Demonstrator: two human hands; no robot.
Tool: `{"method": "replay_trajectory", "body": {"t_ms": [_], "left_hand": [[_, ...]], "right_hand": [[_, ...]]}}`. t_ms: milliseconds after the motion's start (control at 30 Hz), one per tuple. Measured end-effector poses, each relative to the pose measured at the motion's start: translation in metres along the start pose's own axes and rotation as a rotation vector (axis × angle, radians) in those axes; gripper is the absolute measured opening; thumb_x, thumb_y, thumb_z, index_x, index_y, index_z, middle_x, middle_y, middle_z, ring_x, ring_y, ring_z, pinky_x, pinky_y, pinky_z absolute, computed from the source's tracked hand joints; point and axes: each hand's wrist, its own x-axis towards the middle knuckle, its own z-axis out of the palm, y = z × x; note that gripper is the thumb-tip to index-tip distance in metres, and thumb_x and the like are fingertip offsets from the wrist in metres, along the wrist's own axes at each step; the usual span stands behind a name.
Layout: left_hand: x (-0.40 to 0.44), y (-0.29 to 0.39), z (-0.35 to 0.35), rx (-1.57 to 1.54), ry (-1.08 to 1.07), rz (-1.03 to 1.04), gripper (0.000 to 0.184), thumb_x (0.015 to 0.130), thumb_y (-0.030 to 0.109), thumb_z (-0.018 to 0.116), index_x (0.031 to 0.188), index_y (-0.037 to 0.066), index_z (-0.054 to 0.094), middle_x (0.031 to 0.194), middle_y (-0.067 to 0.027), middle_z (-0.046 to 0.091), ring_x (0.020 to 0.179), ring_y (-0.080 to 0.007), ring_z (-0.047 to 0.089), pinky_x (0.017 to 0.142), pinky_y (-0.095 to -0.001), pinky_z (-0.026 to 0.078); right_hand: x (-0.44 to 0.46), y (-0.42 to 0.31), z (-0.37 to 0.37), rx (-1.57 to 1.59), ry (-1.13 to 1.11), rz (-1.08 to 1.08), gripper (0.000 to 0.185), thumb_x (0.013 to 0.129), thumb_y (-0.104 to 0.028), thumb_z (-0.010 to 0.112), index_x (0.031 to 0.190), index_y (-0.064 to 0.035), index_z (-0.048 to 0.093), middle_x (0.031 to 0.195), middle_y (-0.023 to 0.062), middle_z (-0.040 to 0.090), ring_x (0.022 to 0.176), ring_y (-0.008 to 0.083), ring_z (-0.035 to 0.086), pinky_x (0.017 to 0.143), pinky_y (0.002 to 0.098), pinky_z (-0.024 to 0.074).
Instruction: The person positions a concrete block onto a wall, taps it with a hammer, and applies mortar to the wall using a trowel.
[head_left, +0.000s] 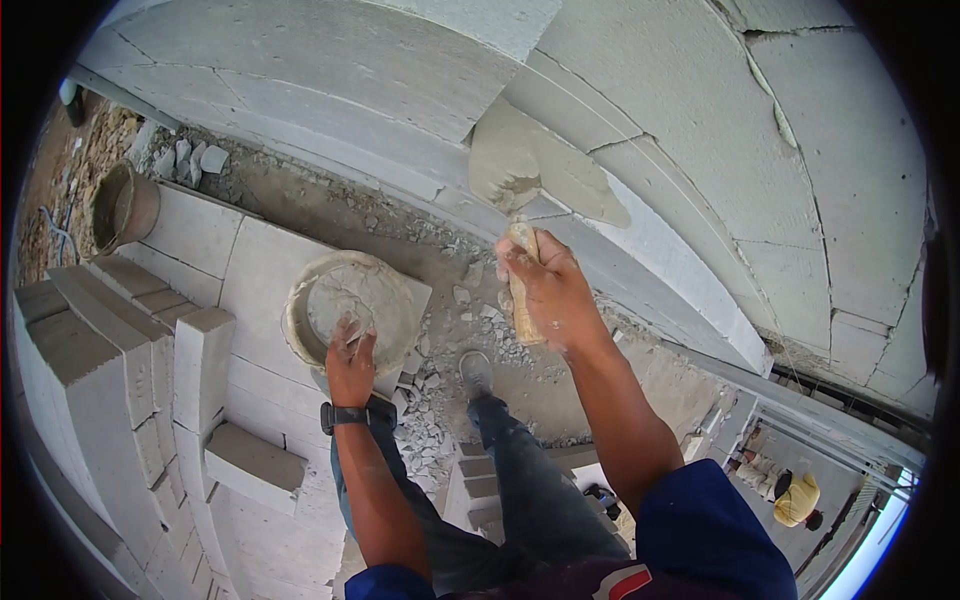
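Note:
My right hand point(545, 285) is wrapped round the pale wooden handle point(525, 305) of a trowel. The trowel's blade point(505, 160), coated in grey mortar, lies against the block wall point(390, 70), beside a smear of wet mortar point(585, 185). Lower left, my left hand point(350, 350) is over a round bucket point(300, 315) of grey mortar, its fingertips bent down at the mortar point(345, 295). Whether those fingers hold any mortar is hard to tell.
A second bucket point(125, 207) stands at the far left on white blocks point(195, 230). Stacked blocks point(110, 370) rise at the left. Rubble point(435, 380) covers the ground around my shoe point(476, 375). A person in a yellow top point(797, 500) is far below at the right.

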Motion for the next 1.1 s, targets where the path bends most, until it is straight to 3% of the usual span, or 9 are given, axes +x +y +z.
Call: {"method": "replay_trajectory", "body": {"t_ms": [100, 133, 467, 567, 600, 700, 933, 1033, 1100], "left_hand": [[0.001, -0.004, 0.007, 0.022, -0.01, 0.027, 0.059, 0.094, 0.02, 0.069, 0.144, -0.004, 0.048, 0.13, -0.0272, 0.062, 0.111, -0.031, 0.067, 0.089, -0.036, 0.053], [0.002, -0.006, 0.009, 0.015, -0.017, 0.026, 0.059, 0.094, 0.02, 0.069, 0.144, -0.004, 0.048, 0.13, -0.0271, 0.062, 0.11, -0.031, 0.067, 0.089, -0.0362, 0.053], [0.0, -0.009, 0.026, 0.073, -0.023, 0.028, 0.06, 0.094, 0.021, 0.07, 0.142, -0.006, 0.048, 0.128, -0.0262, 0.064, 0.107, -0.0297, 0.067, 0.088, -0.0355, 0.053], [-0.001, -0.009, 0.033, 0.077, -0.02, 0.032, 0.06, 0.093, 0.021, 0.07, 0.142, -0.006, 0.048, 0.127, -0.0266, 0.064, 0.107, -0.0301, 0.067, 0.088, -0.0358, 0.053], [-0.003, -0.011, 0.035, 0.079, -0.021, 0.033, 0.06, 0.093, 0.021, 0.07, 0.142, -0.006, 0.048, 0.127, -0.0269, 0.064, 0.107, -0.0303, 0.067, 0.088, -0.036, 0.053], [-0.002, -0.011, 0.041, 0.112, -0.038, 0.03, 0.06, 0.093, 0.021, 0.071, 0.143, -0.004, 0.048, 0.128, -0.0276, 0.063, 0.107, -0.0311, 0.067, 0.089, -0.0365, 0.053], [-0.013, -0.007, 0.057, 0.116, -0.077, 0.013, 0.059, 0.094, 0.024, 0.069, 0.142, -0.004, 0.05, 0.129, -0.0271, 0.063, 0.112, -0.0315, 0.067, 0.092, -0.0363, 0.052], [-0.011, -0.016, 0.056, 0.11, -0.097, 0.02, 0.06, 0.094, 0.022, 0.07, 0.144, -0.002, 0.048, 0.132, -0.0287, 0.061, 0.113, -0.035, 0.067, 0.093, -0.0378, 0.053], [-0.013, -0.015, 0.051, 0.151, -0.105, -0.011, 0.061, 0.094, 0.023, 0.07, 0.145, -0.002, 0.047, 0.133, -0.0288, 0.06, 0.114, -0.0364, 0.066, 0.094, -0.0384, 0.053]], "right_hand": [[-0.008, -0.007, 0.007, -0.103, 0.065, 0.053, 0.024, 0.1, -0.029, 0.064, 0.106, -0.0065, 0.058, 0.084, -0.0001, 0.055, 0.067, 0.0089, 0.053, 0.057, 0.0259, 0.0472], [-0.006, 0.006, -0.002, -0.107, 0.052, -0.015, 0.025, 0.1, -0.03, 0.065, 0.108, -0.0066, 0.058, 0.085, -0.0004, 0.055, 0.066, 0.0084, 0.052, 0.058, 0.0259, 0.0472], [-0.055, 0.033, -0.088, -0.09, 0.237, 0.052, 0.025, 0.099, -0.03, 0.067, 0.109, -0.0083, 0.062, 0.084, -0.0013, 0.056, 0.069, 0.0062, 0.052, 0.057, 0.0237, 0.0454], [-0.07, 0.045, -0.121, -0.067, 0.25, 0.031, 0.025, 0.1, -0.028, 0.066, 0.111, -0.0069, 0.059, 0.086, -0.001, 0.057, 0.076, 0.0081, 0.052, 0.064, 0.0277, 0.0467], [-0.072, 0.05, -0.127, -0.117, 0.285, -0.055, 0.021, 0.1, -0.026, 0.065, 0.11, -0.0078, 0.059, 0.083, -0.0015, 0.057, 0.07, 0.0077, 0.052, 0.059, 0.0271, 0.0466], [-0.089, 0.046, -0.145, 0.038, 0.353, 0.093, 0.02, 0.1, -0.026, 0.065, 0.11, -0.0087, 0.059, 0.081, -0.0011, 0.058, 0.064, 0.0078, 0.054, 0.054, 0.0258, 0.0465], [-0.053, 0.101, -0.139, 0.313, 0.376, 0.045, 0.028, 0.104, -0.036, 0.058, 0.112, -0.0098, 0.059, 0.08, 0.0002, 0.058, 0.062, 0.0081, 0.056, 0.051, 0.0264, 0.0485], [-0.057, 0.176, -0.126, 0.315, 0.395, -0.027, 0.038, 0.101, -0.036, 0.062, 0.129, -0.0094, 0.058, 0.092, 0.0055, 0.06, 0.07, 0.0123, 0.059, 0.056, 0.0283, 0.0499], [-0.086, 0.195, -0.11, 0.399, 0.266, -0.068, 0.056, 0.101, -0.034, 0.062, 0.148, -0.0119, 0.04, 0.099, 0.0058, 0.061, 0.074, 0.0165, 0.061, 0.06, 0.029, 0.0526]]}}
